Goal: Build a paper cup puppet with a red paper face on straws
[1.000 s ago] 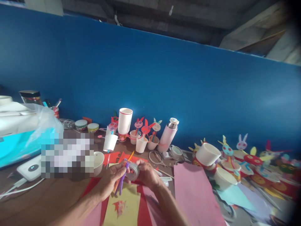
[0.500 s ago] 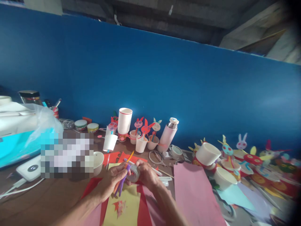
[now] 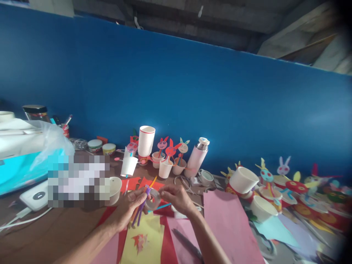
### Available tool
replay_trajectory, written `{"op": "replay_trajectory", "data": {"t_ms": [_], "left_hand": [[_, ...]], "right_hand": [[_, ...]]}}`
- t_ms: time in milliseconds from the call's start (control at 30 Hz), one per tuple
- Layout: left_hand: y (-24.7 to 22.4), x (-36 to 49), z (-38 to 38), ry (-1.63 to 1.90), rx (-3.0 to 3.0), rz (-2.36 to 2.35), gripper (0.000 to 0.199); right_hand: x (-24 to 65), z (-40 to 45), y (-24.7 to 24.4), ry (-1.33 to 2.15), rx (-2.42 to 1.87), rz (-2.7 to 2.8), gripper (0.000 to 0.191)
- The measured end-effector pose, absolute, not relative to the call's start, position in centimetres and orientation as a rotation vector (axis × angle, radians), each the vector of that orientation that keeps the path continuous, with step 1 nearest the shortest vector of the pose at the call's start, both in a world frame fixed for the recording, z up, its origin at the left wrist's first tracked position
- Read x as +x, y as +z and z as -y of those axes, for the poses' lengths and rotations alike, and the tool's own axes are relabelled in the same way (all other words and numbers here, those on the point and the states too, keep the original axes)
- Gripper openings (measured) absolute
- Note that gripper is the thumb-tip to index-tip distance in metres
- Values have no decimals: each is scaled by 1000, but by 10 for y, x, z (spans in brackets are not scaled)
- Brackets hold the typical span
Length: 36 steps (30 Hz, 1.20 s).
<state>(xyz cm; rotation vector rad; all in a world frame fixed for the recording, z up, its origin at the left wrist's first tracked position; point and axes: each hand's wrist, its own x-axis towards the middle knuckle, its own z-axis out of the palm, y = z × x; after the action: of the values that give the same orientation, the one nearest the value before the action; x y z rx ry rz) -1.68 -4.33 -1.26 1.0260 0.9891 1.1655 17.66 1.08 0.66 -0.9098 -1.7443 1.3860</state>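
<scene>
My left hand is closed around a bunch of thin purple paper strips and an orange stick, whose tip points up. A roll of clear tape sits against its fingertips, between both hands. Just right of the roll, my right hand has thumb and fingers pinched together; whatever is between them is too small to make out. Beneath the hands lies a yellow paper sheet with red and orange paper scraps on it. A dark grey pen rests on pink paper beside it.
Paper cups with rabbit-faced cutouts stand along the blue wall, near a cup stack and a pink thermos. More decorated cups crowd the right side. A white power bank and a blue bag lie left.
My right hand has moved right, off the tape roll, which stays by my left hand. The roll has turned and dipped slightly. The grey pen and a blue strip now show.
</scene>
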Motion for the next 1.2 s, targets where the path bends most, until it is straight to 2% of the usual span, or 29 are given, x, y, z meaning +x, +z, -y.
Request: {"op": "replay_trajectory", "data": {"t_ms": [567,900,1200], "left_hand": [[-8,-12,46,1074,1142,-985,26],[-8,-13,46,1108,1070,-969,25],[3,-14,47,1032,1113,-966,27]], "right_hand": [[173,-6,3,1194,-1008,1896,15],[178,-10,3,1398,-940,1882,17],[176,-9,1,1358,-967,1935,21]]}}
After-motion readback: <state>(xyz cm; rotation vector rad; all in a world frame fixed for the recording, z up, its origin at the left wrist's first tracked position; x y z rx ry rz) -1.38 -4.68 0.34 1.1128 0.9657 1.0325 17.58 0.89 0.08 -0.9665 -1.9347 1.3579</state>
